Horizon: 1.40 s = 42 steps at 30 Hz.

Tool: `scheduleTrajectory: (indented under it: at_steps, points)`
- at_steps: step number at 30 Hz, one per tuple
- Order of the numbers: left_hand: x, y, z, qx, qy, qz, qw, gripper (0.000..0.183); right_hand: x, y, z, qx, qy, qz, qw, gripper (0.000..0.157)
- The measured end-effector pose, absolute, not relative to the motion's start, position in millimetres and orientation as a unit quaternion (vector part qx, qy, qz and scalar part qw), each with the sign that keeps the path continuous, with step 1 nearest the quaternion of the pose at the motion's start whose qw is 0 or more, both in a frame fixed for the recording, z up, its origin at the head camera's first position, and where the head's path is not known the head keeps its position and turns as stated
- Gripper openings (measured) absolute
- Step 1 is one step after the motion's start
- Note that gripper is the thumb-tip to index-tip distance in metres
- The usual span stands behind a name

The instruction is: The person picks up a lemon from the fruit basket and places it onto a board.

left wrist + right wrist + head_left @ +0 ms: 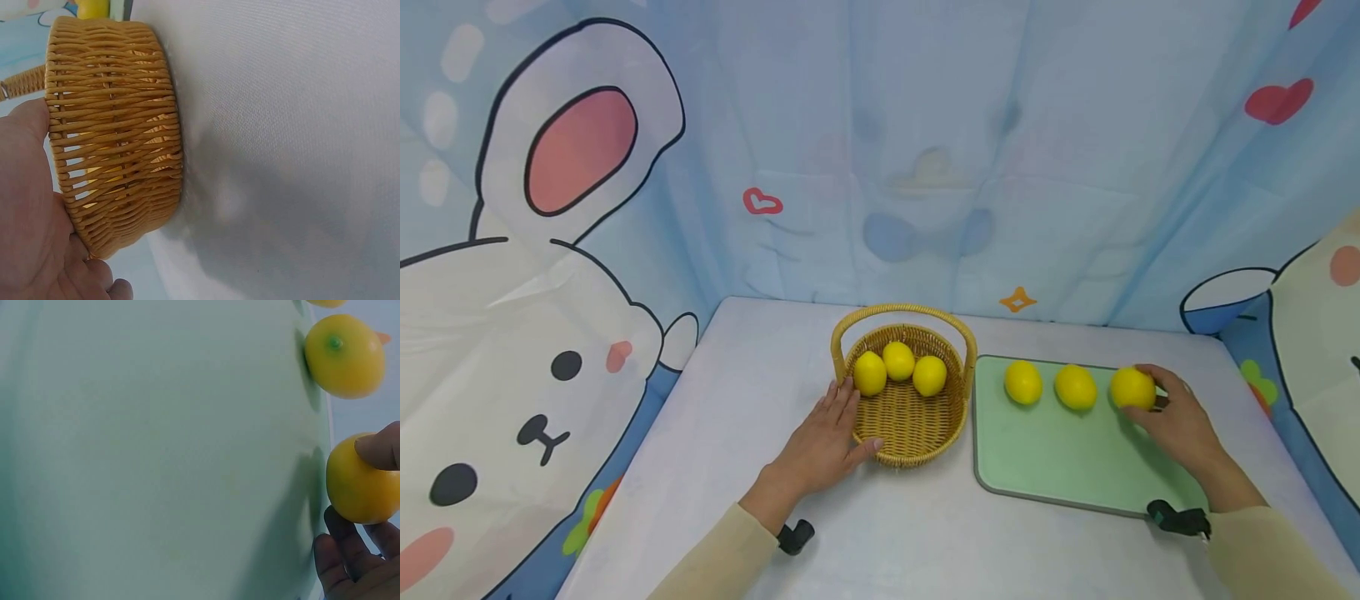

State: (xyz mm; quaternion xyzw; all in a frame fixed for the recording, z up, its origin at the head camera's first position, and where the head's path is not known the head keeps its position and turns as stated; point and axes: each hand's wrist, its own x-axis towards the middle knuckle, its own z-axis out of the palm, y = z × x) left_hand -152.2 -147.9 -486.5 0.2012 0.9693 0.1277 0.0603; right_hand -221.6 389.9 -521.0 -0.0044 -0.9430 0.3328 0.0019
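A yellow wicker basket (907, 427) with an arched handle stands upright on the table, holding three lemons, one of them a lemon (898, 361) at the back. My left hand (820, 437) rests against its left side, fingers fairly straight and thumb at the near rim; the left wrist view shows the woven wall of the basket (115, 125) beside the palm. On a pale green board (1052, 454), three lemons form a row along the far side. My right hand (1180, 421) grips the rightmost lemon (1131, 389) between thumb and fingers. Next to it sits the middle lemon (347, 356).
The left lemon (1023, 382) of the row lies near the basket's right side. A white cloth covers the table (940, 533). Behind it hangs a blue curtain (925, 100) with cartoon prints. Small black devices (1178, 518) are strapped at both wrists.
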Motion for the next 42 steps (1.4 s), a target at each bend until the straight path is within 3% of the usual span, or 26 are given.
scheduleTrajectory:
  at_steps: [42]
  points:
    - [-152.3,-147.8,-486.7,0.196,0.970,0.132,0.062,0.093,-230.0,393.4,-525.3,0.001,-0.946,0.325,-0.009,0.084]
